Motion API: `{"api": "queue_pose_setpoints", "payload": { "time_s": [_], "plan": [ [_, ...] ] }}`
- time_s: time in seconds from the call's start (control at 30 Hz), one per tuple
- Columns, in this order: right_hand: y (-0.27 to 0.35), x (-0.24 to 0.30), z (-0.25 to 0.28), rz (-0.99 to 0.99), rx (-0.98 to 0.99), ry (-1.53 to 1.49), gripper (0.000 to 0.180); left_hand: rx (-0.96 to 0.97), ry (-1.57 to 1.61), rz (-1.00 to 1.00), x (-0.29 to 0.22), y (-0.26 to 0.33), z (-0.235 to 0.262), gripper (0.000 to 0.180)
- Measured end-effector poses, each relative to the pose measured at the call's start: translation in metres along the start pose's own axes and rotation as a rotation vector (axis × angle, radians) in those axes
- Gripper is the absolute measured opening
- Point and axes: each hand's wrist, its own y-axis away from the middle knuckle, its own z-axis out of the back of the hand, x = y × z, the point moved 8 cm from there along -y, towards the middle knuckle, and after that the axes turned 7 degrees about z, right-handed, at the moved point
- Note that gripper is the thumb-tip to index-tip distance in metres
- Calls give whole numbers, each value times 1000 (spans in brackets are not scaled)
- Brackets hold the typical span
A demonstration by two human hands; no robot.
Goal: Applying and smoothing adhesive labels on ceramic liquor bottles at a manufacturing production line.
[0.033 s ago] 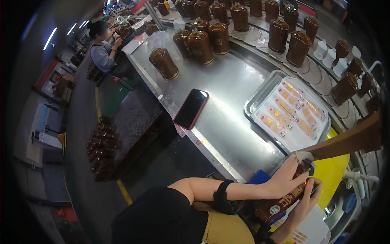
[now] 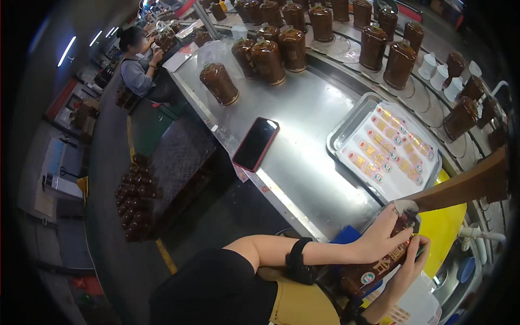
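A glossy brown bottle [image 2: 368, 275] lies tilted in front of me at the lower right, with gold lettering and a small round sticker on its side. My left hand [image 2: 380, 238] is closed over its upper part, close to a wad of pale cloth [image 2: 405, 206] at the end of a wooden bar. On the bottle's right side, my right hand [image 2: 410, 264] presses with bent fingers. A small dark green bit shows by those fingertips; I cannot tell what it is. Just beyond lies a metal tray [image 2: 337, 133] bearing a white sheet of gold and red stickers [image 2: 379, 149].
The wooden bar [image 2: 460, 187] slants in from the right above a yellow surface [image 2: 445, 238]. A red-cased phone [image 2: 255, 145] lies on the metal table [image 2: 303, 184]. Brown bottles [image 2: 219, 84] stand farther back, several on a conveyor [image 2: 422, 100]. Another person [image 2: 138, 65] sits at the far left.
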Motion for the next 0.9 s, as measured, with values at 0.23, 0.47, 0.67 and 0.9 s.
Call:
{"api": "queue_pose_setpoints", "payload": {
  "time_s": [0.23, 0.47, 0.67, 0.9],
  "plan": [
    [22, -9, 4, -80, -52, -332, 33, 65, -534, -692, -49, 33, 10, 45],
    [21, -13, 5, -65, 0, -340, 34, 172, -659, -725, -52, 23, -1, 54],
    [24, -11, 6, -114, 71, -291, 34, 123, -620, -661, -37, 15, 11, 54],
    [19, -11, 2, -74, -3, -315, 36, 272, -783, -634, -46, 29, 10, 66]
  ]
}}
